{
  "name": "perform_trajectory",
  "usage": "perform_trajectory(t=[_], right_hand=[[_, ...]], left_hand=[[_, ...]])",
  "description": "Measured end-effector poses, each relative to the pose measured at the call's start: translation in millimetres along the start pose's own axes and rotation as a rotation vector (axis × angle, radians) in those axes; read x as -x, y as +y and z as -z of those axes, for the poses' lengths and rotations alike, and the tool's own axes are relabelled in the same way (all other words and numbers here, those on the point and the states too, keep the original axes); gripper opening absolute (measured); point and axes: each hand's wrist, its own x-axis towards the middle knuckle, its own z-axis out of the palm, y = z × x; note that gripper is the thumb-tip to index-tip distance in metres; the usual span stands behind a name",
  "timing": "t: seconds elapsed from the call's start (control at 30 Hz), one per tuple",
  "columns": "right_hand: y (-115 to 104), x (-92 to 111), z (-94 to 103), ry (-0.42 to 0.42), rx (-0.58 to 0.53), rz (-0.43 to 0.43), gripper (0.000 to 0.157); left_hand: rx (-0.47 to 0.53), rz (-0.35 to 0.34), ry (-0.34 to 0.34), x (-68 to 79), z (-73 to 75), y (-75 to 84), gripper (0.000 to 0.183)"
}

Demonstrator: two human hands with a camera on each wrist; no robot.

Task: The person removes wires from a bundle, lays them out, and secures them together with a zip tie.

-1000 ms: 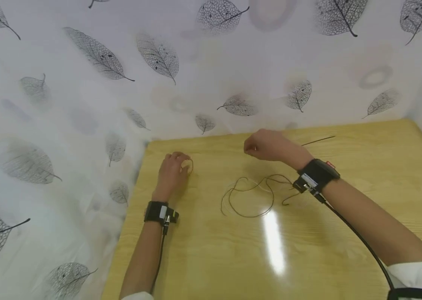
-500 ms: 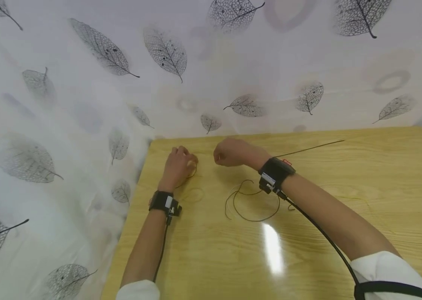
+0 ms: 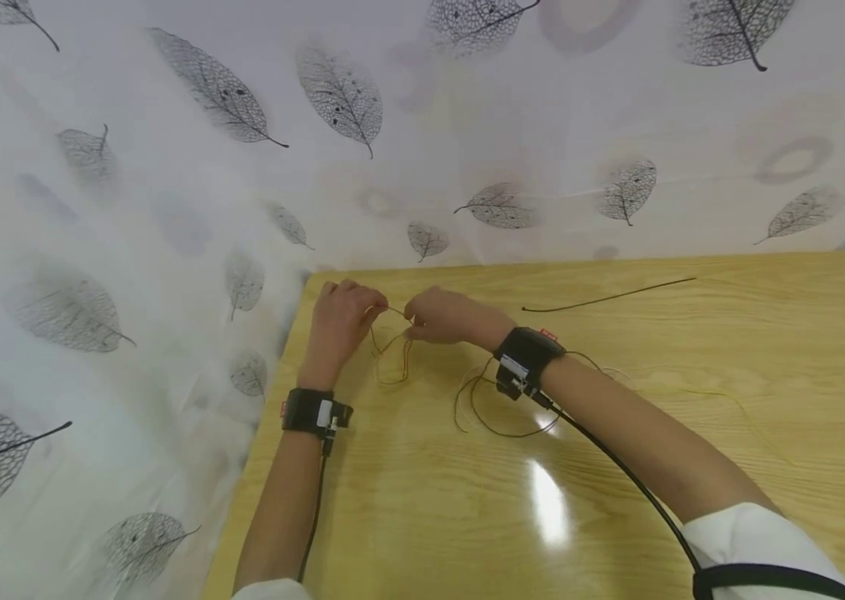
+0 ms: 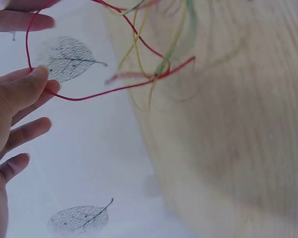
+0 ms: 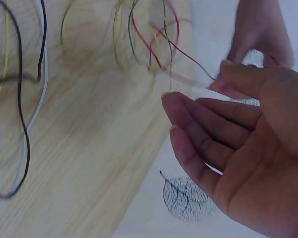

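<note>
Pinched between thumb and forefinger of the left hand point(image 3: 337, 325), other fingers spread loosely: the red string point(image 4: 104, 92). Just beside that grip, the right hand point(image 3: 456, 317), thumb and forefinger seemingly pinching the same string, though with tips too small and blurred for certainty. Close to both pinches, toward the body, loose loops of red crossing a yellow string point(image 5: 115, 34) and a green string point(image 5: 130, 29). Done, to judge by the lie of things: red string up off the table point(image 3: 437, 517), in both hands. Not yet in hand: a black string point(image 5: 21, 99) and a white string point(image 5: 43, 82), near the right wrist on the body side; farther out, right of the right-hand grip, a straight dark string point(image 3: 608, 297); so probably plenty left. Behind everything, a leaf-printed covering point(image 3: 415, 100). In the left wrist view, clear red and a clear left pinch, both dull and tiny from the head. In the head view alone, the full length of the straight dark string.
</note>
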Motion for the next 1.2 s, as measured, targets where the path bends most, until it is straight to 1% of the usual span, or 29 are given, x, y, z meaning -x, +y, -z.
perform_trajectory(t=[0.07,0.13,0.2,0.33,0.43,0.6,0.77,0.83,0.87,0.97,1.07,1.2], right_hand=[[-5,-2,-1.6,0.051,-0.015,0.007,0.025],[-8,-4,-2.8,0.111,-0.050,0.013,0.017],[-9,-6,-3.6,0.175,-0.072,0.021,0.013],[-8,-10,-3.1,0.285,-0.132,0.011,0.010],[-8,-12,-0.6,0.330,-0.176,0.018,0.010],[-14,-17,0.2,0.341,-0.219,0.052,0.010],[-22,-26,-3.7,0.336,-0.210,0.074,0.010],[-24,-31,-6.9,0.334,-0.199,0.084,0.010],[-25,-33,-8.7,0.328,-0.208,0.087,0.009],[-24,-37,-15.1,0.297,-0.188,0.078,0.010],[-21,-38,-21.7,0.255,-0.164,0.079,0.013],[-18,-39,-26.7,0.231,-0.172,0.100,0.014]], left_hand=[[0.002,-0.005,0.050,-0.6,7.9,-0.5,0.010],[0.025,-0.002,0.096,0.3,14.4,-2.4,0.011],[0.049,0.004,0.139,2.0,20.9,-5.2,0.011],[0.049,0.032,0.209,6.8,32.1,-13.1,0.011],[0.016,0.057,0.270,10.2,42.9,-19.8,0.010],[-0.014,0.100,0.387,11.4,64.2,-24.0,0.012],[-0.033,0.122,0.476,7.5,83.4,-20.1,0.018],[-0.033,0.126,0.518,6.0,89.5,-18.8,0.016],[-0.032,0.127,0.539,5.4,92.4,-18.4,0.016],[-0.023,0.146,0.596,4.3,100.3,-18.9,0.015],[-0.036,0.194,0.652,5.0,107.3,-22.2,0.018],[-0.080,0.303,0.716,8.8,116.2,-29.1,0.021]])
